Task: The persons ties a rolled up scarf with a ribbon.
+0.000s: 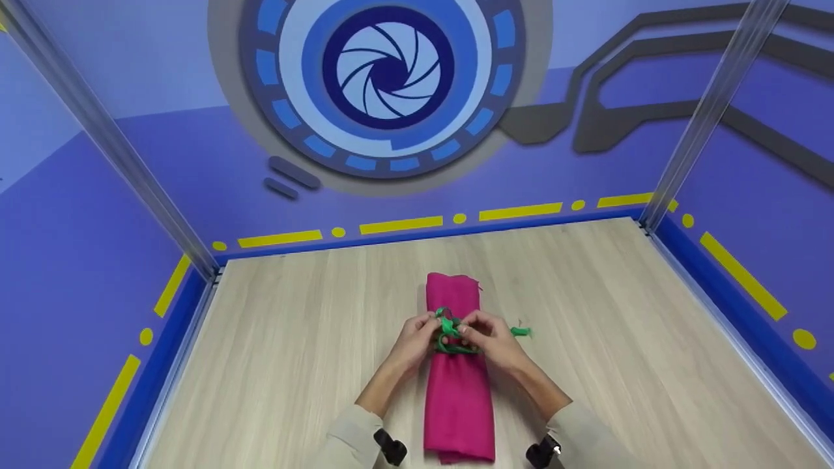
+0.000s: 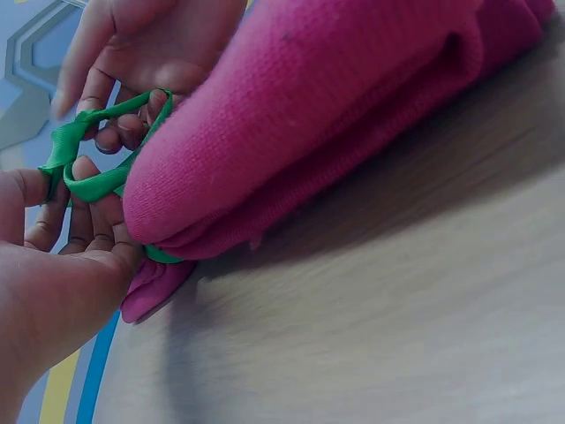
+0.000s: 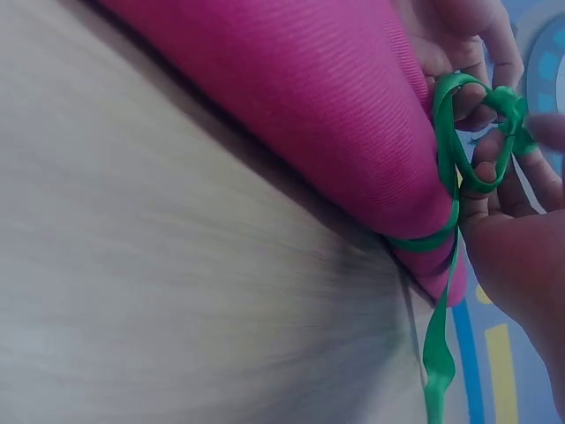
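A rolled pink cloth [image 1: 459, 404] lies lengthwise on the wooden table, with a green ribbon [image 1: 449, 326] wrapped round its middle. Both hands meet over the ribbon. My left hand [image 1: 414, 339] pinches it from the left, thumb against fingers, as the left wrist view shows at the twisted part of the ribbon [image 2: 64, 146]. From the right, my right hand [image 1: 492, 335] pinches the ribbon close beside it. Loops of ribbon [image 3: 448, 119] stand up off the cloth around the fingertips. One loose tail [image 3: 437, 353] hangs down the cloth's right side.
The wooden tabletop [image 1: 293, 352] spreads out around the roll. Blue and purple printed panels [image 1: 176, 169] with metal corner posts [image 1: 710, 104] enclose the back and sides. A ribbon end [image 1: 521, 331] lies to the right of the right hand.
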### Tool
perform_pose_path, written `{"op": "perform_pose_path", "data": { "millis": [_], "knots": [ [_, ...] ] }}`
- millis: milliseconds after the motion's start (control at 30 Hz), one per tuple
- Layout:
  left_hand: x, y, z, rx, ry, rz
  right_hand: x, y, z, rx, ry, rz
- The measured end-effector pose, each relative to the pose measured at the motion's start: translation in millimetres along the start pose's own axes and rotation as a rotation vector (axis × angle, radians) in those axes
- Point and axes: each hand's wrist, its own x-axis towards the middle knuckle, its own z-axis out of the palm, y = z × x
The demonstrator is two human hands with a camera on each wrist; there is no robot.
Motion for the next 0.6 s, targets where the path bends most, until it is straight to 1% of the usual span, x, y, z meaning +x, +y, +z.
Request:
{"op": "perform_pose_path", "data": {
  "millis": [100, 267, 333, 467, 600],
  "knots": [
    [-0.1, -0.6, -0.5, 0.006, 0.000, 0.002, -0.1, -1.2, -1.7, 0.053, 0.043, -0.001],
    [-0.7, -2.0, -1.4, 0.015, 0.025, 0.006, 1.0, -4.0, -2.8, 0.169, 0.100, 0.054],
    [-0.5, -2.3, -1.8, 0.011, 0.031, 0.010, 1.2, -6.1, -3.1, 0.190, 0.109, 0.062],
    [-0.5, -2.1, -2.6, -0.002, 0.036, 0.010, 1.0, -8.2, -5.7, 0.178, 0.130, 0.063],
    [-0.8, -2.2, -3.5, -0.002, 0.046, 0.008, -0.7, -8.5, -10.2, 0.142, 0.114, 0.058]
  ]
}}
